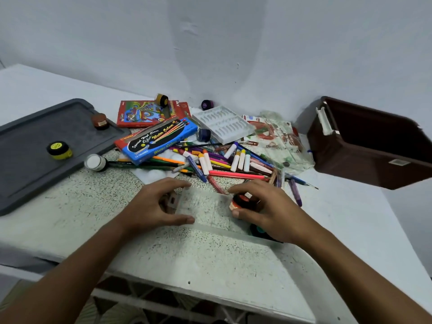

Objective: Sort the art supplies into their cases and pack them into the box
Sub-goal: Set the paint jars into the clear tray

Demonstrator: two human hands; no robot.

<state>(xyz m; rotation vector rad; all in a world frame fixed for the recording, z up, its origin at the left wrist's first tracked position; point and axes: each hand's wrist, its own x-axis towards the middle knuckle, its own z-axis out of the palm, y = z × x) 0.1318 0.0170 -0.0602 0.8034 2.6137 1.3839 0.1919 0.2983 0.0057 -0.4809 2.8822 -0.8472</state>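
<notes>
Nearest us lies a clear flat case on the speckled table, and we take it as our landmark. Our left hand curls over its left end, thumb along the near edge, fingers over the far edge. Our right hand grips a small paint pot at its right end; another dark pot sits just nearer us, under that wrist.

We judge the sorting barely begun. Beyond the case, the heap of pencils and markers is still loose, the blue water-colour box and white moulded tray lie on or beside it, and more pots sit left on the grey lid. Far right of the case, the brown box looks empty, as far as we can see into it.

The case's long axis runs left to right, slanting nearer us rightward.
</notes>
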